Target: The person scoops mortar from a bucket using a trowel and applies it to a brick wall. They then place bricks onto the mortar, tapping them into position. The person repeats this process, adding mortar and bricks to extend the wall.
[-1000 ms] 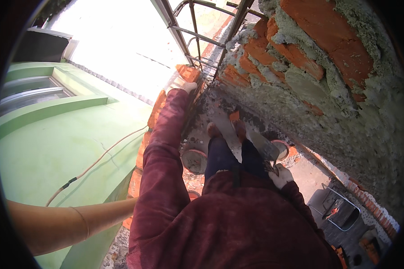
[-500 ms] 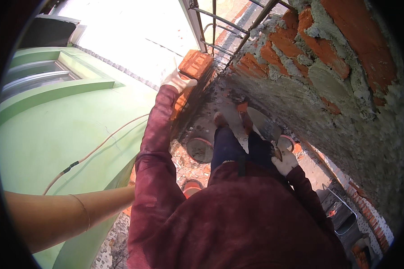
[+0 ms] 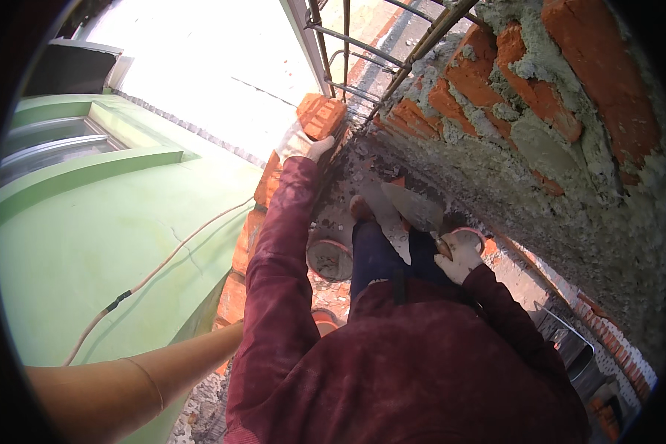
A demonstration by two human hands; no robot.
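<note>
At the top of a low brick wall [image 3: 246, 240], my gloved left hand [image 3: 302, 146] straddles a brick, thumb on the inner side and fingers toward the outer side, partly washed out by glare. Just beyond it sits an orange-red brick [image 3: 322, 115] with a grooved face. My gloved right hand [image 3: 460, 257], low in front of my legs, is closed round the handle of a trowel [image 3: 414, 207]. The trowel's wide grey blade points up and left, over my right foot.
A rough brick wall [image 3: 525, 133] with squeezed-out mortar rises on the right. Metal rebar [image 3: 355, 44] stands ahead. Round buckets [image 3: 329, 259] sit by my legs. On the left are a green wall [image 3: 111, 244], a cable [image 3: 163, 263] and a thick tan pole [image 3: 133, 374].
My left hand has shifted right and back along the wall top. My right hand has raised and turned the trowel, so its blade now shows broadly in front of my legs.
</note>
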